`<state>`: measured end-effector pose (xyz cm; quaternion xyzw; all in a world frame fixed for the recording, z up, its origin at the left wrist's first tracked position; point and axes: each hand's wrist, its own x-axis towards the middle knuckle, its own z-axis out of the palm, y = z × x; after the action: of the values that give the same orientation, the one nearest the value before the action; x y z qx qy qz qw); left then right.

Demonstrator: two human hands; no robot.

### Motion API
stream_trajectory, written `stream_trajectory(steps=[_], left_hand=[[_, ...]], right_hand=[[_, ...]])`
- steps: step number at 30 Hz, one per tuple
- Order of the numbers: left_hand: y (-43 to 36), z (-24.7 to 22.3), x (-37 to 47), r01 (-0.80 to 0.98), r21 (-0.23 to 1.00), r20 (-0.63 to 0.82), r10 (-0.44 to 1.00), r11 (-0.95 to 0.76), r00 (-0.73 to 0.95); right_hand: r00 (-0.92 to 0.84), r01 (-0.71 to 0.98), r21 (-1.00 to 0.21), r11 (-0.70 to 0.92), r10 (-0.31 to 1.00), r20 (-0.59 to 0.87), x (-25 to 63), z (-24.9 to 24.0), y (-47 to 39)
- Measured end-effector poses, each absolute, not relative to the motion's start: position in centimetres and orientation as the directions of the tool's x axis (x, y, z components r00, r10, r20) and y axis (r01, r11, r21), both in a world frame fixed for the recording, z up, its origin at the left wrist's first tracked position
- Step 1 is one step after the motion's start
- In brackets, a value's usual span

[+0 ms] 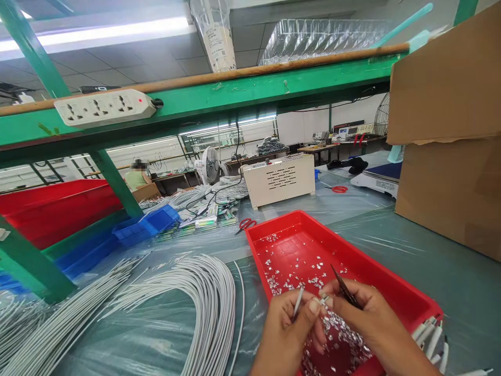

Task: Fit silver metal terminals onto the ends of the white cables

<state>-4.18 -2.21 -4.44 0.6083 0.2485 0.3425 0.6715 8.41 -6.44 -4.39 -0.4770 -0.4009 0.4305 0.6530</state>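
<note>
The left hand [287, 325] pinches a pale cable [298, 302] between closed thumb and forefinger, its other fingers curled loosely. The right hand [364, 308] is closed round dark tweezers [346, 290], their points toward the far left; its thumb and forefinger come together at the cable's end, but whether they grip it I cannot tell. Cable and hands are above the near part of a red tray [370, 267], which is scattered with silvery scraps [352, 337]. White cable ends [432, 342] cluster at the tray's near right corner. To the left lies a curved bundle [219, 303]. Red scissors [246, 224] lie just beyond the tray's far left corner, near a beige machine [279, 180]. A carton [446, 130] stands at the right.
</note>
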Motion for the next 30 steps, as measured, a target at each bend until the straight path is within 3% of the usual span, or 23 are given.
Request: stream_trajectory(steps=[4,8,15,22,30], left_hand=[[-2.0,-4.4,-4.3,-0.162,0.984,0.063,0.717,0.070,0.694],[-2.3,-4.5,-4.1,-0.241,0.970,0.104,0.823,0.042,0.559],[-2.3,-4.3,-3.9,-0.276,0.960,0.097,0.880,0.040,0.465],[-2.0,-4.2,-4.0,-0.288,0.954,0.075,0.867,0.081,0.492],[-1.4,-3.7,-4.7,-0.494,0.849,0.073,0.886,0.186,0.458]], right_hand=[[0.362,-0.104,-0.978,0.179,0.923,0.131,8.5,-4.3,-6.5],[0.381,0.030,-0.985,0.172,0.909,0.170,8.9,-4.6,-6.7],[0.407,0.510,-0.858,0.061,0.861,0.304,9.6,-4.5,-7.1],[0.215,0.348,-0.910,0.224,0.926,0.310,9.2,-3.3,-7.8],[0.206,0.448,-0.858,0.250,0.905,0.371,9.9,-2.2,-9.1]])
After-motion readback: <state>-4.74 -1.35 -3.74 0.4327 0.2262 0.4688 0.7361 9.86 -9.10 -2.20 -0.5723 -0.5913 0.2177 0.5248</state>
